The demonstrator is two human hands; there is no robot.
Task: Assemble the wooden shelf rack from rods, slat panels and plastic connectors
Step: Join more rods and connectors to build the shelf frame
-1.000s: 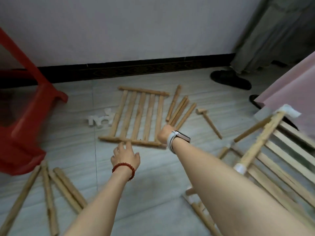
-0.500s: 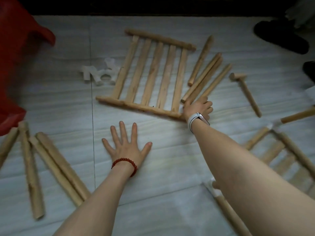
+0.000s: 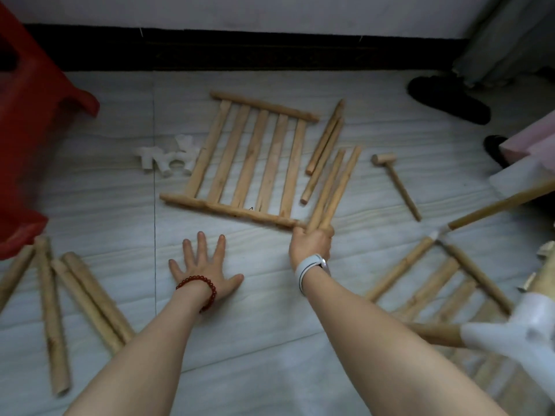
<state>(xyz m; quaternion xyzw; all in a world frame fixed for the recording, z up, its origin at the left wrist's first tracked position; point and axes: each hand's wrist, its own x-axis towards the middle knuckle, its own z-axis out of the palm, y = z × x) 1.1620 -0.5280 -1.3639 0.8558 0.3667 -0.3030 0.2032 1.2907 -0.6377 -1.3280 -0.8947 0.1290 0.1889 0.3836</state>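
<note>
A wooden slat panel (image 3: pixel 249 163) lies flat on the tiled floor ahead of me. My right hand (image 3: pixel 310 244) grips the near ends of two thin rods (image 3: pixel 335 187) at the panel's right corner; the rods point away from me. Two more thin rods (image 3: pixel 324 148) lie beside the panel. My left hand (image 3: pixel 204 271) presses flat on the floor with fingers spread, below the panel. White plastic connectors (image 3: pixel 168 159) sit left of the panel. The partly built rack (image 3: pixel 444 283), with a white connector (image 3: pixel 516 328) on a rod, lies at the right.
Several thicker rods (image 3: pixel 75 298) lie on the floor at the left. A small wooden mallet (image 3: pixel 396 181) rests right of the rods. A red plastic stool (image 3: pixel 33 124) stands far left. Dark slippers (image 3: pixel 447 99) and a pink object (image 3: pixel 537 142) are at the right.
My right hand closed round two thin rods and drew them away from the other pair. My left hand stays flat on the floor. The camera tilted up a little.
</note>
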